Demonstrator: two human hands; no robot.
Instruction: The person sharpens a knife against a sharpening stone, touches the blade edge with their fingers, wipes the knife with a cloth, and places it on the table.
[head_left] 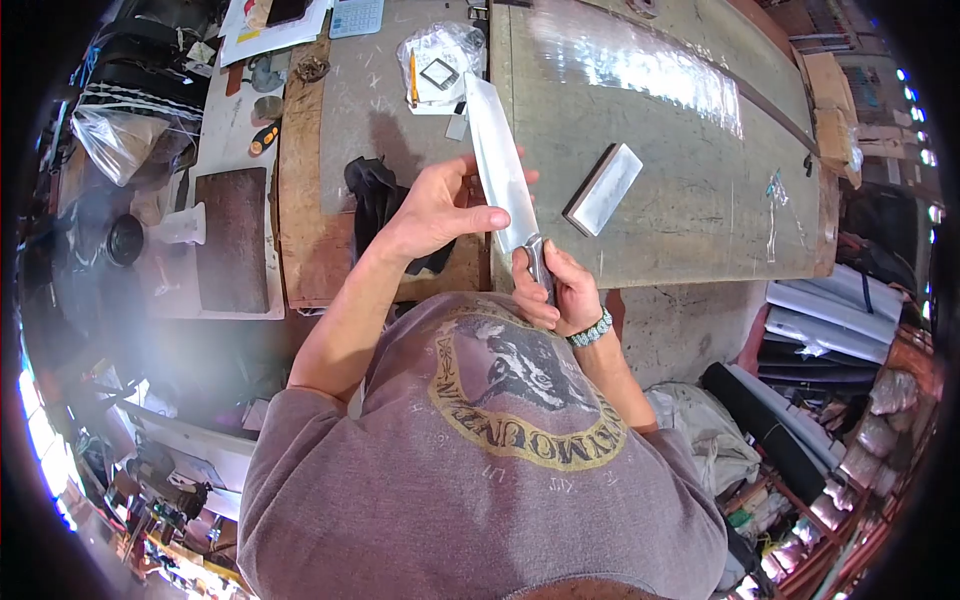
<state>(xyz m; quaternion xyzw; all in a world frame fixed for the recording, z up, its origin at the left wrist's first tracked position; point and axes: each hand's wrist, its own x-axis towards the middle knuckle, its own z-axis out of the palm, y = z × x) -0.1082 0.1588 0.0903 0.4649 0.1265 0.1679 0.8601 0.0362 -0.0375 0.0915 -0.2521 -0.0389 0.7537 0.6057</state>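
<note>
A large knife [500,165] with a broad, shiny blade points up and slightly left over the workbench. My right hand [560,290], with a braided band at the wrist, is wrapped round its dark handle [541,268]. My left hand [445,208] is at the blade, its thumb on the flat face near the handle end and its other fingers partly hidden behind the blade. To the right, a whetstone-like block [604,190] lies at a slant on the bench. A dark cloth [372,200] lies beneath and beside my left wrist.
The bench [690,200] has a front edge close to my body. Beyond the blade lie papers in plastic with a pencil [413,80]. At left are a dark plate [232,240] and an orange-black tool [264,139]. Rolled sheets [835,310] stand at right.
</note>
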